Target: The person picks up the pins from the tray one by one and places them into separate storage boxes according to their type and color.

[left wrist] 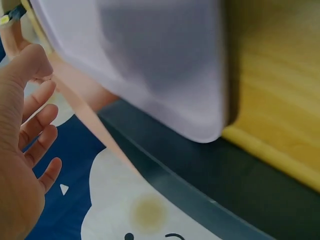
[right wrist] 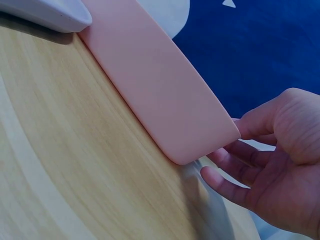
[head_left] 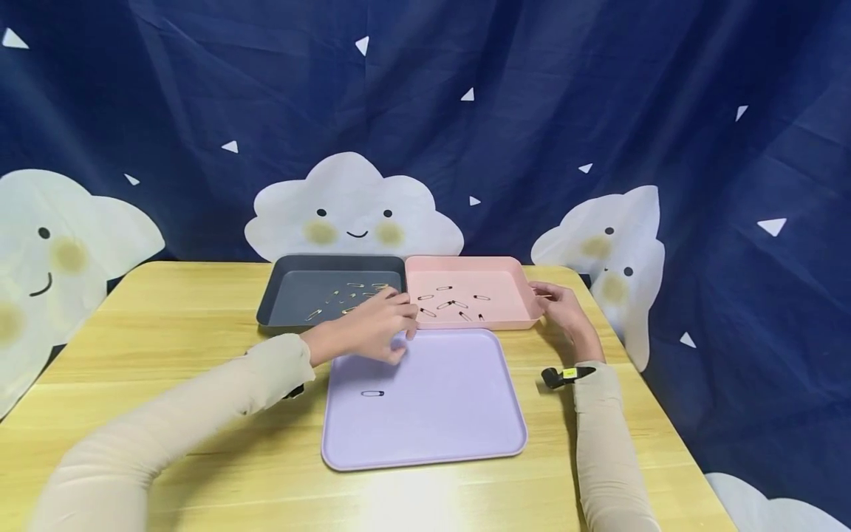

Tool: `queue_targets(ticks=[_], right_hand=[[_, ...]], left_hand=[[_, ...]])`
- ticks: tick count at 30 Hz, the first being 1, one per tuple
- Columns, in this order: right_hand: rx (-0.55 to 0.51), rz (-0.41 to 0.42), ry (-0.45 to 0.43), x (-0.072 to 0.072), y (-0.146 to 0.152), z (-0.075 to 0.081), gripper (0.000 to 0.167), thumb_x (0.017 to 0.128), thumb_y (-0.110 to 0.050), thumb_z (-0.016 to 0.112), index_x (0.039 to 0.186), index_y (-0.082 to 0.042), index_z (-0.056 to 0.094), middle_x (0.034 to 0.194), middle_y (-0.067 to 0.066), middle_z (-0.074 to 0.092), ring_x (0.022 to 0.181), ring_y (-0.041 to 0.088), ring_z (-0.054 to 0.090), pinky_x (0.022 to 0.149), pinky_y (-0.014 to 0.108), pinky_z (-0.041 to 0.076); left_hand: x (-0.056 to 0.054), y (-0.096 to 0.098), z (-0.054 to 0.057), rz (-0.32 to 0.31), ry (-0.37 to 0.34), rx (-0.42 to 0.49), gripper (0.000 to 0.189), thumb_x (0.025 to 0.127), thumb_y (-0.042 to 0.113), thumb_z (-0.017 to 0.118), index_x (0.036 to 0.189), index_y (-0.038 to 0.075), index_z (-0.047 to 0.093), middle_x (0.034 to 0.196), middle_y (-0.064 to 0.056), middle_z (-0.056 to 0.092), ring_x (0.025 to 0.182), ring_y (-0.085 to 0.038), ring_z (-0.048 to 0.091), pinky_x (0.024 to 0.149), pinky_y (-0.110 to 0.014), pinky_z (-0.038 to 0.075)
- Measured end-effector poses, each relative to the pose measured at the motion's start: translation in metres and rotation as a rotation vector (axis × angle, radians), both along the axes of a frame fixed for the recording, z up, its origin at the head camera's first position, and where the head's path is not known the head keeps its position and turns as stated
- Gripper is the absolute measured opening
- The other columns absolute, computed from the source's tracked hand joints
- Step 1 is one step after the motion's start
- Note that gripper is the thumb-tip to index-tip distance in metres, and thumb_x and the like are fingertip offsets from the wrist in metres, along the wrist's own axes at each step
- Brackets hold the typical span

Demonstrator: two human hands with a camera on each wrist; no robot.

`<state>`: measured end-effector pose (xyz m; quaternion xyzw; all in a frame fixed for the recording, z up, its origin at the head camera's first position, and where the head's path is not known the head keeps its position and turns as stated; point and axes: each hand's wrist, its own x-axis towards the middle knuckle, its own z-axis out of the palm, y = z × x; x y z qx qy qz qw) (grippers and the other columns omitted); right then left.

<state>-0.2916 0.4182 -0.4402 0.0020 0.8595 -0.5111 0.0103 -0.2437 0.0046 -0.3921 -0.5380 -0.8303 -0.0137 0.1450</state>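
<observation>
My left hand (head_left: 379,325) hovers over the far left part of a lilac tray (head_left: 452,428), close to where the dark grey tray and pink tray meet. Its fingers look loosely bent, with nothing visible between them in the left wrist view. On the lilac tray lies one dark safety pin (head_left: 372,394). My right hand (head_left: 561,304) holds the right end of the pink tray (head_left: 472,267), thumb at the rim corner and fingers against the outside in the right wrist view. Several black safety pins (head_left: 482,298) lie in that tray; the dark grey tray (head_left: 312,264) contains several gold-coloured ones.
The trays stand on a wooden table (head_left: 219,473), the grey and pink ones side by side at its far edge. Behind hangs a dark blue curtain (head_left: 412,111) with white clouds. A black band with a yellow label (head_left: 568,374) sits at the right wrist.
</observation>
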Motion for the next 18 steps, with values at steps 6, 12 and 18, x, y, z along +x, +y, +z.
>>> queue_targets(ticks=[6,12,18], right_hand=[[-0.001,0.003,0.001,-0.001,0.0,0.001,0.044,0.102,-0.001,0.049,0.145,0.006,0.05,0.138,0.033,0.055,0.101,0.008,0.055,0.078,0.011,0.047],[-0.015,-0.005,-0.01,-0.001,-0.001,0.004,0.044,0.102,-0.002,0.051,0.145,0.005,0.051,0.138,0.033,0.055,0.098,0.006,0.055,0.077,0.011,0.046],[-0.014,-0.004,-0.007,0.001,0.0,0.004,0.045,0.101,-0.001,0.051,0.145,0.005,0.051,0.138,0.033,0.054,0.096,0.005,0.054,0.076,0.011,0.045]], left_hand=[[0.012,-0.012,-0.011,-0.021,-0.099,-0.018,0.022,0.071,0.039,0.078,0.085,0.022,0.072,0.098,0.007,0.063,0.098,-0.017,0.053,0.089,-0.038,0.042],[0.021,-0.022,-0.018,-0.058,-0.169,-0.03,0.024,0.069,0.041,0.077,0.082,0.022,0.069,0.093,0.008,0.058,0.094,-0.015,0.05,0.088,-0.036,0.042],[0.027,-0.028,-0.024,-0.078,-0.193,-0.064,0.029,0.064,0.046,0.079,0.079,0.023,0.067,0.086,0.01,0.053,0.09,-0.013,0.048,0.089,-0.036,0.042]])
